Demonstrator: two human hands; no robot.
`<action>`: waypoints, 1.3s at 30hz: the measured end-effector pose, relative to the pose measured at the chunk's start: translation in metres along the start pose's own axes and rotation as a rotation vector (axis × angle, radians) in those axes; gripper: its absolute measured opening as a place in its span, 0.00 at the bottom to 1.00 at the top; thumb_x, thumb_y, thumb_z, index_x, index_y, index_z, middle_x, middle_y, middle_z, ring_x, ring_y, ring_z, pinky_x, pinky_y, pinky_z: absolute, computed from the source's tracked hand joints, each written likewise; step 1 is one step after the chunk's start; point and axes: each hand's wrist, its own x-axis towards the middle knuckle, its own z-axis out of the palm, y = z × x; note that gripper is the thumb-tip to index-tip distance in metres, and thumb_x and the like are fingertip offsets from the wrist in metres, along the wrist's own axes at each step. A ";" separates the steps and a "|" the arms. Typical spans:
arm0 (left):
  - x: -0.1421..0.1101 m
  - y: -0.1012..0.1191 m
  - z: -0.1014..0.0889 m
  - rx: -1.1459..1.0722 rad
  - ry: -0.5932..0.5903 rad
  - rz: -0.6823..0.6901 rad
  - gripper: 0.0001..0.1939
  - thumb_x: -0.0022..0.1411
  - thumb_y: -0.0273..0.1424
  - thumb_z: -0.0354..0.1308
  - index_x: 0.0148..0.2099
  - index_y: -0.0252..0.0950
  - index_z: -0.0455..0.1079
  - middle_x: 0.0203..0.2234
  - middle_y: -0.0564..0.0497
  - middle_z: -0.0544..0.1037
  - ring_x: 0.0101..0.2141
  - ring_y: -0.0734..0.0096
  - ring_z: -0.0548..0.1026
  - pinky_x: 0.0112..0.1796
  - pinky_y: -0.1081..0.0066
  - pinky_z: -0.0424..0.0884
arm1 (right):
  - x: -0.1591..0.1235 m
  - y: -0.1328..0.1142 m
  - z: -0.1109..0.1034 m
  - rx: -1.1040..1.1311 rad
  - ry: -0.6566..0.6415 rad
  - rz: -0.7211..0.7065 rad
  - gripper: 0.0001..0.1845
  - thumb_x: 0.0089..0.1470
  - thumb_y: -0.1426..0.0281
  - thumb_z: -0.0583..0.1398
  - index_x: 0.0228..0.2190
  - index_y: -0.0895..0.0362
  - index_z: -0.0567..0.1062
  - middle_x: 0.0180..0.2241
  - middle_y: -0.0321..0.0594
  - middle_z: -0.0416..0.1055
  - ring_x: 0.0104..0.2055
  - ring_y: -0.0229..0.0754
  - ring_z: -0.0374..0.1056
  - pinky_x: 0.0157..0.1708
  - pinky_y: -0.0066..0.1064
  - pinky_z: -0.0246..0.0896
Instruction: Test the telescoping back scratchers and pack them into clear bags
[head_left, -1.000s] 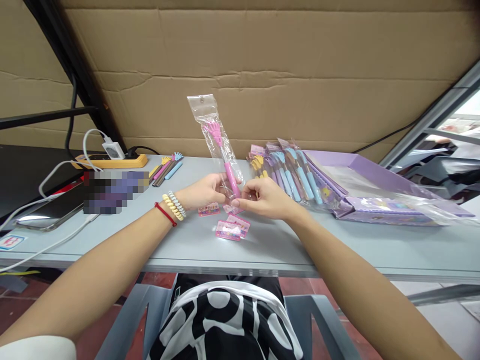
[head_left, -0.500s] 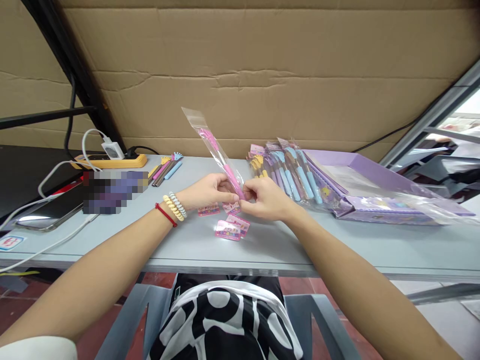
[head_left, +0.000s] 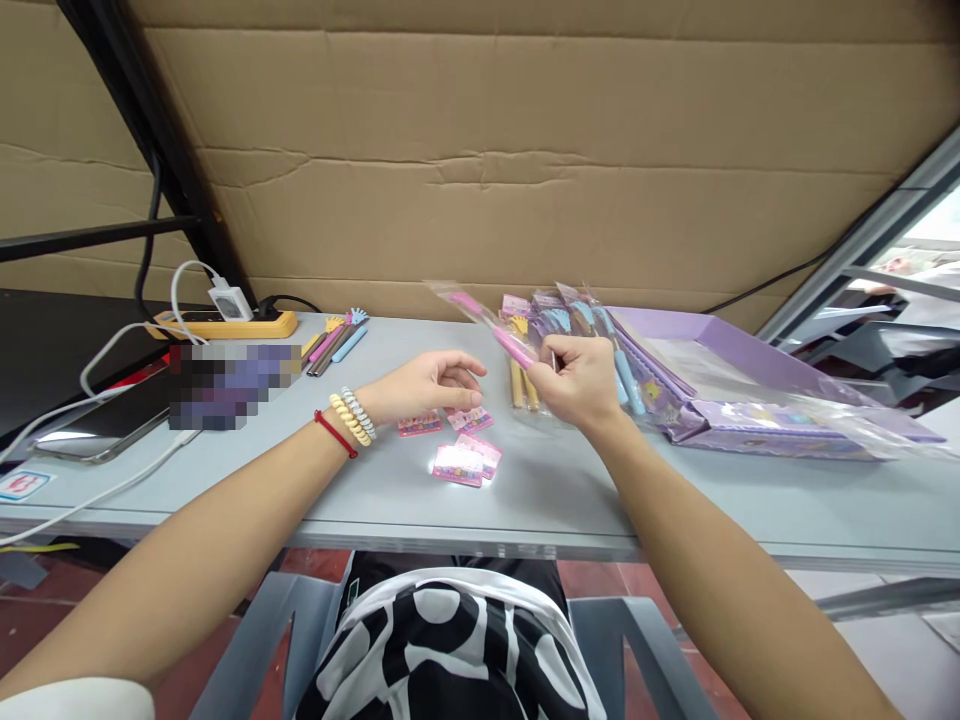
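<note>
My right hand is closed around the lower end of a pink back scratcher in a clear plastic bag, which slants up to the left. My left hand holds nothing, its fingers loosely curved and apart above small pink printed cards. Several of these cards lie on the table, two of them overlapping. Just behind my right hand is a row of bagged back scratchers in yellow and blue with hand-shaped heads, partly hidden by the hand.
Several unbagged back scratchers lie at the back left. Nearby are a yellow power strip with a white charger, cables and a phone. On the right stands a purple box with clear plastic bags over its edge. Cardboard lines the back.
My left hand has let go of the bagged pink back scratcher and opened. My right hand has carried it to the right, towards the bagged row, and tilted it lower.
</note>
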 end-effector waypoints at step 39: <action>0.001 -0.006 -0.003 0.214 -0.033 0.000 0.21 0.52 0.38 0.63 0.46 0.33 0.69 0.37 0.46 0.78 0.35 0.68 0.76 0.37 0.67 0.71 | 0.010 0.021 0.012 -0.819 -0.554 0.423 0.32 0.60 0.58 0.43 0.48 0.66 0.75 0.53 0.62 0.63 0.57 0.60 0.59 0.49 0.45 0.59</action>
